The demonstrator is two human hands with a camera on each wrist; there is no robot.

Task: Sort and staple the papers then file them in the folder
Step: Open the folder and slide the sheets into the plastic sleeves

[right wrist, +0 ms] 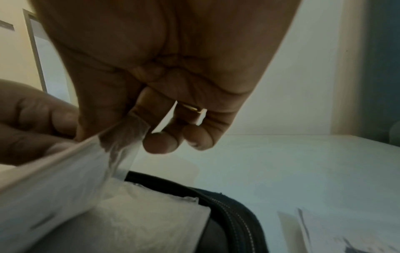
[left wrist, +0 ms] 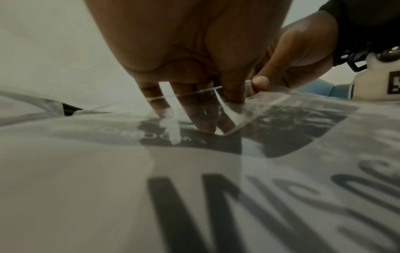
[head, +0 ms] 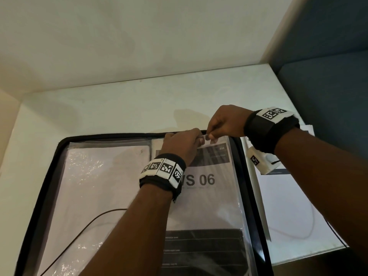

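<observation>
A black zip folder [head: 59, 148] lies open on the white table. Its right clear sleeve [head: 237, 186] holds a printed sheet reading "WS 06" [head: 205, 198]. Both hands meet at that sleeve's top edge. My left hand [head: 196, 139] has its fingers tucked behind the clear film [left wrist: 194, 102] and its thumb on top, pinching it. My right hand [head: 211, 134] pinches the same film's edge between thumb and forefinger [right wrist: 129, 135]. The left sleeve [head: 99, 176] holds a blank sheet. No stapler shows.
More printed sheets [head: 288, 196] lie on the table to the right of the folder. A thin dark cable [head: 89, 222] curves over the left sleeve. A wall stands close behind the table, and a blue panel [head: 328, 86] borders its right side.
</observation>
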